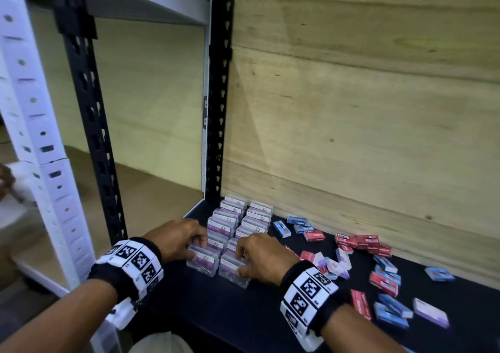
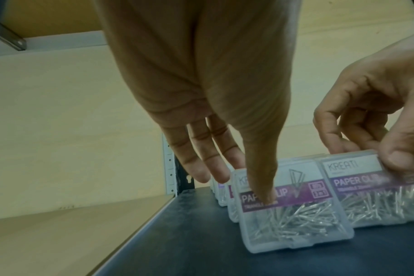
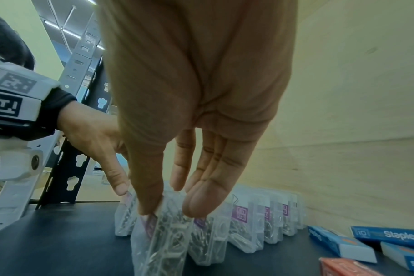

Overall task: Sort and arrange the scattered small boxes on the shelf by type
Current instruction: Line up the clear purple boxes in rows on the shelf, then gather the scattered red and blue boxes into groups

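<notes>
We see clear paper-clip boxes (image 1: 238,225) with purple labels in two rows at centre frame. Our left hand (image 1: 177,240) pinches the front left box (image 1: 203,262). Our right hand (image 1: 259,258) pinches the front right box (image 1: 232,272).

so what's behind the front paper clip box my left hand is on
More clear paper clip boxes stand behind the front box in a row running back to the plywood wall; each hides most of the next, so their contents stay unseen.

"KREATI" and "PAPER CLIP" are printed on the clear paper clip box (image 2: 293,211) under the left hand's (image 2: 201,84) thumb; "Staples" is read on a blue box (image 3: 390,236) right of the right hand (image 3: 196,93).
</notes>
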The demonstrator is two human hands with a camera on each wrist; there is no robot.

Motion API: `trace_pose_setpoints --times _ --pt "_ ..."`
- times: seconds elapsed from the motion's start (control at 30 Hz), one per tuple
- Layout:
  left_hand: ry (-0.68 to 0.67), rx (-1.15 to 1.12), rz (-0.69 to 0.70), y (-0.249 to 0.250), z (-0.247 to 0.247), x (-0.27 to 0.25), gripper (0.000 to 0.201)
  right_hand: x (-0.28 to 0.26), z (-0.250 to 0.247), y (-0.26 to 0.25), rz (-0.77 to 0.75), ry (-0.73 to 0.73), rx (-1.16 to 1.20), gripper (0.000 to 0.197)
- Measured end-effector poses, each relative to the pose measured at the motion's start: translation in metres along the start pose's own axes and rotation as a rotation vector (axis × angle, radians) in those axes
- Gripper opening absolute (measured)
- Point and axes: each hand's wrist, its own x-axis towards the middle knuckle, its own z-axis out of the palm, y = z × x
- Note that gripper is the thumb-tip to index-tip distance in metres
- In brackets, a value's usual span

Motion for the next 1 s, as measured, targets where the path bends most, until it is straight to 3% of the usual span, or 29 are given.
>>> trace_pose_setpoints --times 0.3,0.5,0.67,0.8,1.0 --pt "-0.038 0.03 -0.034 0.028 -0.027 0.006 0.032 -0.012 -0.014 0.03 0.023 0.013 0.1 0.029" --pt "-0.033 0.056 0.04 0.078 -0.048 0.043 0.025 -0.033 -0.047 0.091 0.225 0.03 -0.021 0.021" --pt "-0.114 0.096 0.033 0.115 -0.042 0.094 0.028 -0.038 -0.066 0.141 0.372 0.043 -0.036 0.024" --pt "-0.173 0.141 -0.021 0.132 -0.03 0.132 0.026 -0.026 -0.068 0.17 0.384 -0.01 -0.06 0.026" --pt "-0.219 0.201 -0.031 0.135 -0.02 0.165 0.028 0.02 -0.064 0.19 0.273 -0.132 -0.161 0.045"
